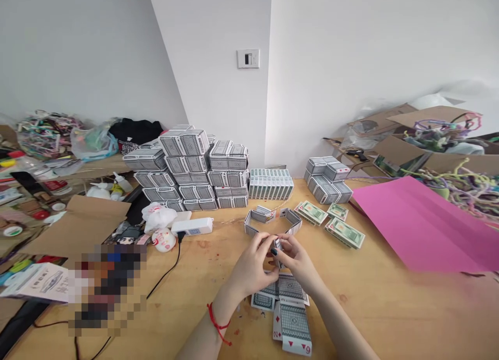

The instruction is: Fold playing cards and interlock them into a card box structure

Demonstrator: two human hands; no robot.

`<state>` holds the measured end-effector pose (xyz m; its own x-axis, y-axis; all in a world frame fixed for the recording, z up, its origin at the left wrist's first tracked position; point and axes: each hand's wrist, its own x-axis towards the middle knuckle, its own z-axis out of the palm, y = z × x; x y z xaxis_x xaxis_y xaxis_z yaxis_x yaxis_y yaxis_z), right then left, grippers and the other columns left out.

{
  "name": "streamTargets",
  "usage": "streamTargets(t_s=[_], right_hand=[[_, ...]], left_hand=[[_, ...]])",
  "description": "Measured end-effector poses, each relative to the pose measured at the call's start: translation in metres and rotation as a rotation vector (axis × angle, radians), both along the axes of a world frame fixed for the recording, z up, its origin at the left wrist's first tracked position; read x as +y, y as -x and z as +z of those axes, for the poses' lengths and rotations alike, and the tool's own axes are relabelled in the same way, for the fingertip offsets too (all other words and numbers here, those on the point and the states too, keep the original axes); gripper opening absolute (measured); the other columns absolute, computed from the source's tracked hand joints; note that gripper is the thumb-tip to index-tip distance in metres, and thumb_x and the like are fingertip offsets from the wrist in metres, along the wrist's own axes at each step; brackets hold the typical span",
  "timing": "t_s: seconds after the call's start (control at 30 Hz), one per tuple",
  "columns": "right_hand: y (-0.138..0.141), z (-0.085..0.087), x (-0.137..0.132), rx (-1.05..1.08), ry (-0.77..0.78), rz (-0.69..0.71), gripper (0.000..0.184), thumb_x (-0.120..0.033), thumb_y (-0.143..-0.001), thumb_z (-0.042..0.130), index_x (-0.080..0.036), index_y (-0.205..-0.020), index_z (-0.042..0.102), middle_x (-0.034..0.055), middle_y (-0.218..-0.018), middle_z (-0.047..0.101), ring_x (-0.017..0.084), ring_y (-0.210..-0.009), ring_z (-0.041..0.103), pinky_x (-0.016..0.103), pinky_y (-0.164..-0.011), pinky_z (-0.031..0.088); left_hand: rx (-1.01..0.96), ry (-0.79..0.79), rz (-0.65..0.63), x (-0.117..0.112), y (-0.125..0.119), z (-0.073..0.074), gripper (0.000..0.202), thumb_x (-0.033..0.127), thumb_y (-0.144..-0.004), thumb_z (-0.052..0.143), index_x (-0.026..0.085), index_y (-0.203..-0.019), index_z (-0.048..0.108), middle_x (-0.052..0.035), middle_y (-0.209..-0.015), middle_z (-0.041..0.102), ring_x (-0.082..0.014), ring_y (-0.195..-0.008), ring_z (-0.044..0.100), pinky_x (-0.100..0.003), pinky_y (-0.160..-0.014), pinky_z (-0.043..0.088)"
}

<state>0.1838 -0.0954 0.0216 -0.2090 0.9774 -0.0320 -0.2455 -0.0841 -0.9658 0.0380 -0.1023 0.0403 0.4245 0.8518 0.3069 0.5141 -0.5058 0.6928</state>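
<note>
My left hand [257, 264] and my right hand [294, 258] meet over the table, their fingers pinched around a folded playing card [278, 244] that stands upright between them. Just beyond the fingertips sits an open ring of folded playing cards [294, 222]. Under and in front of my hands lie loose playing cards [295, 321], mostly patterned back up; some have bent ends that show red diamonds. A red cord bracelet [219, 326] circles my left wrist. Part of the held card is hidden by my fingers.
Stacked card blocks [191, 167] rise at the back, beside a row of folded green notes [271, 183]. More card blocks [328, 178] and banknote bundles [345, 232] are to the right, near a pink sheet [424, 225]. A power strip [193, 226] with a black cable lies left.
</note>
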Motion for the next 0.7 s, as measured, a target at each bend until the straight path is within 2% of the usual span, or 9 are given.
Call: streamTargets(t_s=[0.2, 0.5, 0.7], right_hand=[[-0.003, -0.001, 0.001, -0.048, 0.003, 0.019, 0.042, -0.041, -0.066, 0.067, -0.02, -0.098, 0.051, 0.0017, -0.079, 0.065, 0.017, -0.071, 0.061, 0.03, -0.065, 0.049], [-0.001, -0.001, 0.002, -0.061, 0.034, 0.009, 0.045, -0.044, -0.066, 0.066, -0.02, -0.101, 0.052, 0.0012, -0.073, 0.064, 0.018, -0.071, 0.062, 0.028, -0.06, 0.049], [0.003, -0.006, 0.001, -0.083, 0.035, -0.014, 0.047, -0.044, -0.068, 0.064, -0.019, -0.106, 0.051, 0.0051, -0.085, 0.065, 0.02, -0.075, 0.062, 0.03, -0.061, 0.051]], left_hand=[[-0.006, 0.02, -0.039, 0.0, 0.0, 0.001, 0.063, 0.007, -0.066, 0.052, 0.024, -0.124, 0.037, -0.0067, -0.125, 0.041, -0.0208, -0.108, 0.047, -0.035, -0.089, 0.046], [0.025, 0.031, -0.001, 0.0, -0.002, -0.01, 0.078, 0.004, -0.064, 0.053, 0.027, -0.133, 0.025, -0.0062, -0.134, 0.034, -0.0243, -0.121, 0.039, -0.04, -0.097, 0.04], [-0.037, 0.036, 0.02, 0.0, -0.004, -0.011, 0.072, 0.002, -0.064, 0.052, 0.026, -0.129, 0.03, -0.0063, -0.13, 0.038, -0.0218, -0.118, 0.042, -0.039, -0.098, 0.04]])
